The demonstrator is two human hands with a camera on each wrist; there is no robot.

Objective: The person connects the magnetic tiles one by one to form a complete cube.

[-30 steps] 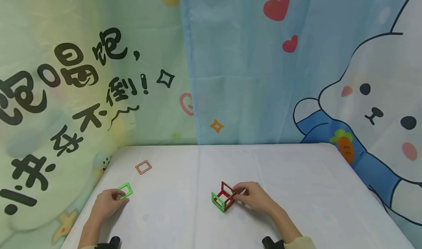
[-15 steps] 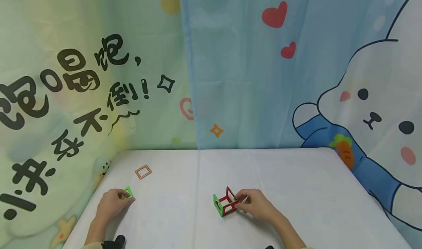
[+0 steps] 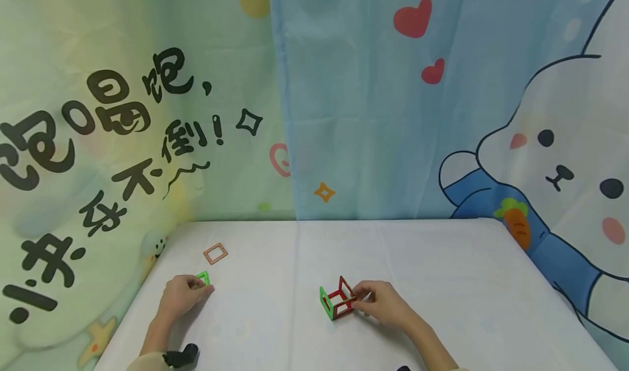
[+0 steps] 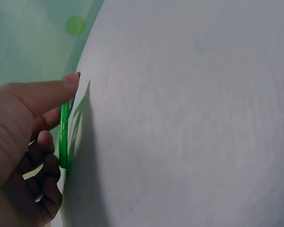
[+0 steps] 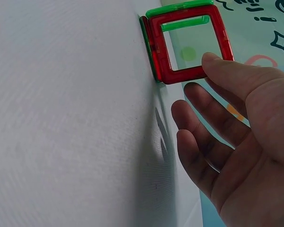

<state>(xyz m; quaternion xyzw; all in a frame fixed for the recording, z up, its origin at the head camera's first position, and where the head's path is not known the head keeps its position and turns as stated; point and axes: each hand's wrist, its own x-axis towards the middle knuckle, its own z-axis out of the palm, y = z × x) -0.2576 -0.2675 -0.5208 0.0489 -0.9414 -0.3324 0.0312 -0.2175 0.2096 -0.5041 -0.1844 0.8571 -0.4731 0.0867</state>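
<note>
Frame (image 4: 63,137), green, pinched in left hand (image 3: 179,295) — red-green structure (image 5: 185,75) left of right hand (image 3: 384,304), edge in its pinch.

From the head view, we get soft, even, fairly bright light across the white worktop (image 3: 432,273), while the curtain (image 3: 49,327) blurs slightly beyond its near left corner. Faint, blurry-edged shadows lie beside the left hand (image 3: 181,297) and right hand (image 3: 383,305), on their inner sides; we cannot place the source. Both wrist views look dimmer and greyer to us, with fine grain over the worktop. In the left one, the curled fingers sink into dark and the shadow by the green frame (image 4: 63,132) glows greenish. In the right one, a broad, soft shadow stretches below the red frame (image 5: 187,74).
</note>
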